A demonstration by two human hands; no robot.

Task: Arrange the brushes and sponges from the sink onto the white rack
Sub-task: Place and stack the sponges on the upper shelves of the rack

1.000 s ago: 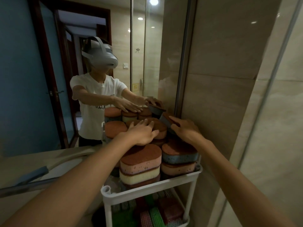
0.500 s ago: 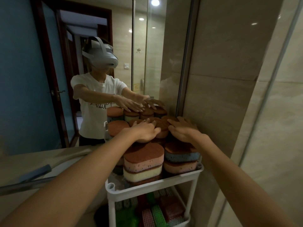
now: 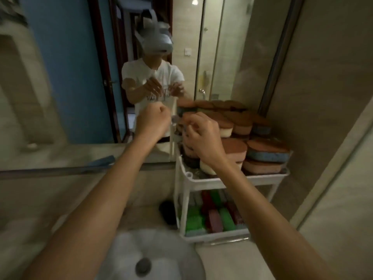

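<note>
A: What is seen of the hands in the head view?

B: The left hand [image 3: 153, 120] is held up in front of the mirror [image 3: 66, 77], just left of the white rack [image 3: 203, 181]. Its fingers are curled into a fist, and nothing is seen held in it. The right hand [image 3: 201, 136] is raised over the left end of the rack's top shelf, with the fingers bent. Whether anything is pinched there cannot be told, as the frame is blurred.

A: Where are the sponges found?

B: The sponges [image 3: 268, 152] are stacked in piles on the top shelf, brown faces up, with blue, cream and pink layers beneath. The nearest pile is partly hidden by the right wrist.

A: And the brushes?

B: The brushes [image 3: 214, 218], green and dark red, are laid side by side on the bottom shelf.

A: What is noted around the rack?

B: The sink [image 3: 125, 245] is seen below the forearms, with its drain [image 3: 143, 266] near the bottom edge. A dark object [image 3: 167, 212], too blurred to be named, is set on the counter just left of the lower shelf.
</note>
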